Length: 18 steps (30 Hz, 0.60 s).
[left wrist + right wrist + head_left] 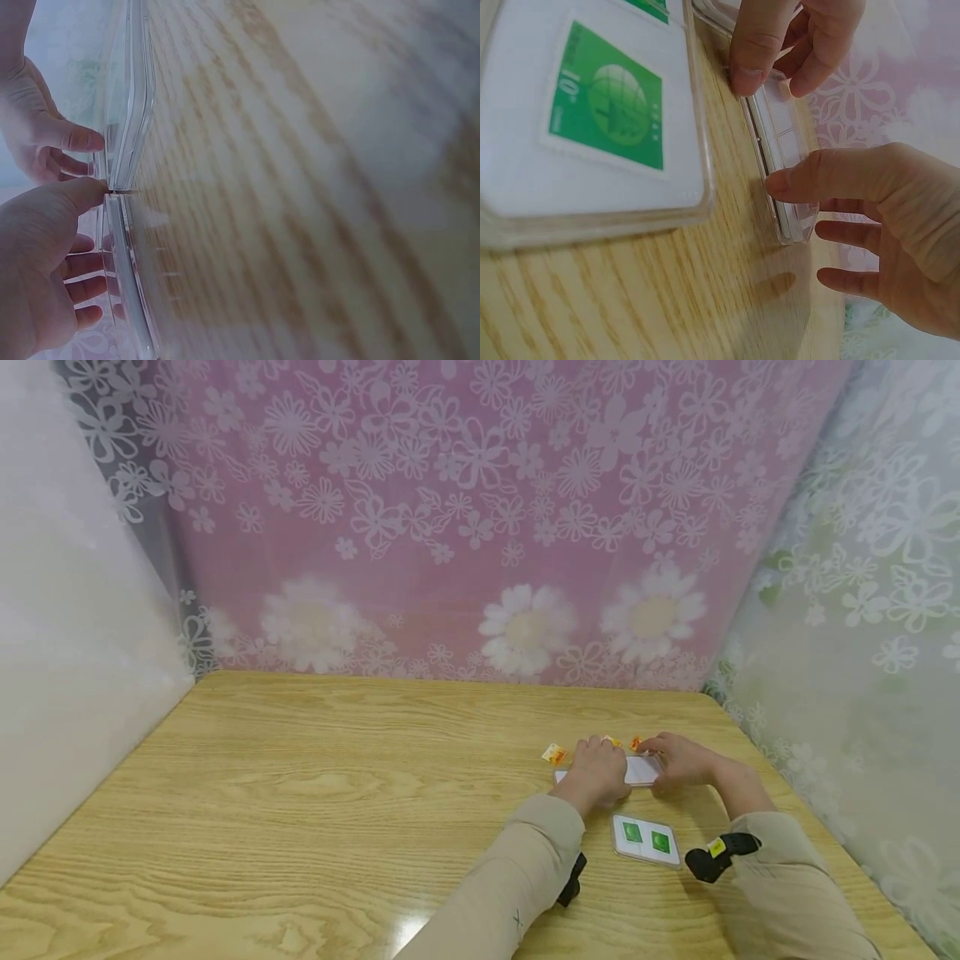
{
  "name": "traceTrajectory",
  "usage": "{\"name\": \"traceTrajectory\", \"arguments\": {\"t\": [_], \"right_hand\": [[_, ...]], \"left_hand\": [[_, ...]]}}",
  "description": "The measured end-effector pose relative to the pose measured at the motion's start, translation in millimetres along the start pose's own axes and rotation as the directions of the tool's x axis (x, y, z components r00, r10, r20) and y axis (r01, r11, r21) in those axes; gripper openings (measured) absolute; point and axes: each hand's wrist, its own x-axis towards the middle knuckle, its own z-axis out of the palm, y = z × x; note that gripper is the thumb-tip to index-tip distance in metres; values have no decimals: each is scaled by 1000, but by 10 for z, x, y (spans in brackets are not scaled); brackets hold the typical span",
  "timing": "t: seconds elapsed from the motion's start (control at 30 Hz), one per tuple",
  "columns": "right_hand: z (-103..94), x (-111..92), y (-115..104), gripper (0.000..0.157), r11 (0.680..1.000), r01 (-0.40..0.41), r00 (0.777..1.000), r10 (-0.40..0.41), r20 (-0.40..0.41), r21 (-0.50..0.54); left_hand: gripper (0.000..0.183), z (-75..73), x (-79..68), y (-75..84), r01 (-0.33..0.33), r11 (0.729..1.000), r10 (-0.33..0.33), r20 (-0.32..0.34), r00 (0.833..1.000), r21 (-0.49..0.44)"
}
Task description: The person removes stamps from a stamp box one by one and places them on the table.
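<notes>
A clear plastic case with a white insert [641, 769] lies flat on the table between the two hands. My right hand [686, 761] holds its right end, the thumb on the near edge and the fingers behind, as the right wrist view shows. My left hand [598, 770] covers the case's left end, with its thumb [748, 79] at the near edge. A second clear case [559, 775] shows to the left of the left hand, which hides most of it. In the left wrist view, the left fingers [86, 289] show partly through clear plastic.
Nearer the person lies a clear case with two green stamps [645, 841]. Beyond the hands are small orange and yellow stamps [555, 754], one [637, 743] near the right fingertips. Flowered sheets [450, 527] enclose the wooden table [300, 777] at the back and sides.
</notes>
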Motion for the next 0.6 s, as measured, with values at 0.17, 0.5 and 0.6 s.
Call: {"name": "traceTrajectory", "arguments": {"t": [0.17,0.5,0.6], "right_hand": [[-3,-5,12,63,1000,-7,1000,7,3,5],[-7,-4,16,64,1000,-18,1000,17,18,22],[1,7,20,63,1000,-15,1000,15,12,25]], "left_hand": [[39,-1,5,7,4,1000,-4,1,1000,10],[40,-18,-11,4,-10,1000,9,9,1000,15],[39,-19,-7,-2,-6,1000,6,10,1000,14]]}}
